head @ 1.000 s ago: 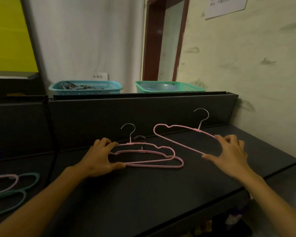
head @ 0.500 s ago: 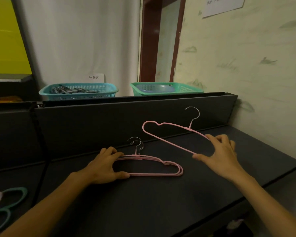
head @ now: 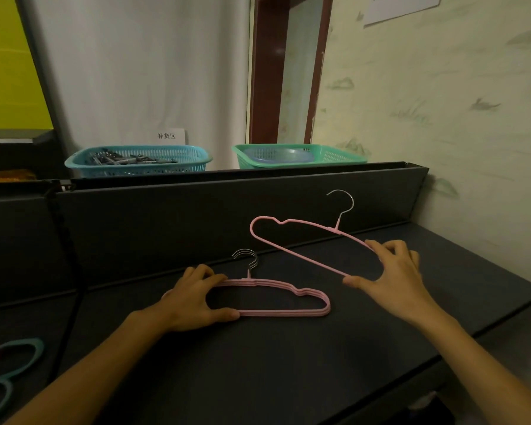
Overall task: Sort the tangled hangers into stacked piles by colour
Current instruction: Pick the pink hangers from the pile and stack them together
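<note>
- Left hand (head: 193, 299): curled in a loose C around the left end of the pink stack (head: 276, 297). Fingers lie over the stack's top bar, thumb presses the bottom bar from the near side. Grip is partly closed, not a fist.
- Pink stack: several pink hangers lying flat and aligned on the dark table (head: 288, 363), near the centre of view. Their metal hooks (head: 247, 260) are bunched together and point toward 12 o'clock. The stack runs from the left hand toward 3 o'clock.
- Right hand (head: 393, 274): closed on the right end of a single pink hanger (head: 304, 246). Fingers wrap over its upper arm, thumb tip bears on its lower bar.
- Single hanger: held tilted, left end raised clear of the table, extending from the right hand toward 10 o'clock. Its hook (head: 342, 204) stands upright against the dark back panel (head: 166, 228). It sits at 1 o'clock from the stack, apart from it.
- Teal hangers (head: 16, 363): at 8 o'clock, lower left edge, well apart from both hands; a pale pink one lies among them.
- Behind the panel: a blue basket (head: 138, 162) and a green basket (head: 298, 154), side by side.
</note>
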Demonstrator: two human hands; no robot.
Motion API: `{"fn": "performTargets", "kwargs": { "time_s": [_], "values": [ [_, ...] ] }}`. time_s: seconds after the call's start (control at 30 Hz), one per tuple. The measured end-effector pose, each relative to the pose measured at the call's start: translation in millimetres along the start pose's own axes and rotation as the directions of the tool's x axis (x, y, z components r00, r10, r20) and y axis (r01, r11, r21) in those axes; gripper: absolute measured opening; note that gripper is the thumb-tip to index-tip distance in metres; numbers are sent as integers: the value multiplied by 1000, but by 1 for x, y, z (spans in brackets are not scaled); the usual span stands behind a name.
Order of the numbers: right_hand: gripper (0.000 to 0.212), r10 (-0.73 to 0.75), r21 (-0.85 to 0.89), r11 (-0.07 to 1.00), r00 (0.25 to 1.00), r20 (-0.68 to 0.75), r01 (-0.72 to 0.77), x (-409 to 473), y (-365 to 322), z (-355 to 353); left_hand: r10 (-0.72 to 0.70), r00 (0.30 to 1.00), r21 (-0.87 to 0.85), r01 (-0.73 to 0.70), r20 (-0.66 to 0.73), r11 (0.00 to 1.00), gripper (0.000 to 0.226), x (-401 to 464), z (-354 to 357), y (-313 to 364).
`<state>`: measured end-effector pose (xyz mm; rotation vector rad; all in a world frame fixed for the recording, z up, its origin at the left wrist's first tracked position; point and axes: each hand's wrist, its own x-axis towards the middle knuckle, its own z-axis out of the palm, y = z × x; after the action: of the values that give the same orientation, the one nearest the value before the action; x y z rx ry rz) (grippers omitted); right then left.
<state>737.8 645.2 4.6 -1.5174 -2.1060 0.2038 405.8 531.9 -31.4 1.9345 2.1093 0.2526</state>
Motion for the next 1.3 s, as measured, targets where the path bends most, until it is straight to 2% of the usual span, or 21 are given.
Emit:
{"fn": "performTargets", "kwargs": {
  "time_s": [0.27,0.4,0.53,0.67,0.87,1.1,1.23,1.3],
  "values": [
    [92,-45,29,999,999,30,44,1,-5,1,16,1000,-33,-16,-24,999,135,-1,1,-1],
    [92,-130,88,989,986,107,121,1,-12,2,6,999,-32,-7,-43,999,136,-1,1,-1],
    [92,-210,133,974,950,229,183,0,-22,6,-54,996,-127,44,-77,991,128,-10,-5,-12],
    [91,-260,159,963,907,332,218,1,-37,16,-101,988,-232,72,-113,970,140,-32,-12,-39],
    [93,-315,129,949,829,461,289,4,-72,40,-127,983,-351,73,-134,934,141,-59,-15,-65],
    [96,-293,103,953,790,538,284,3,-93,65,-97,983,-331,41,-156,943,120,-68,-19,-71],
    [96,-264,108,963,794,547,245,1,-90,69,-78,974,-300,11,-213,954,84,-63,-16,-66],
    [96,-255,106,966,798,547,236,1,-88,69,-68,970,-286,-1,-232,958,76,-61,-15,-67]
  ]
}}
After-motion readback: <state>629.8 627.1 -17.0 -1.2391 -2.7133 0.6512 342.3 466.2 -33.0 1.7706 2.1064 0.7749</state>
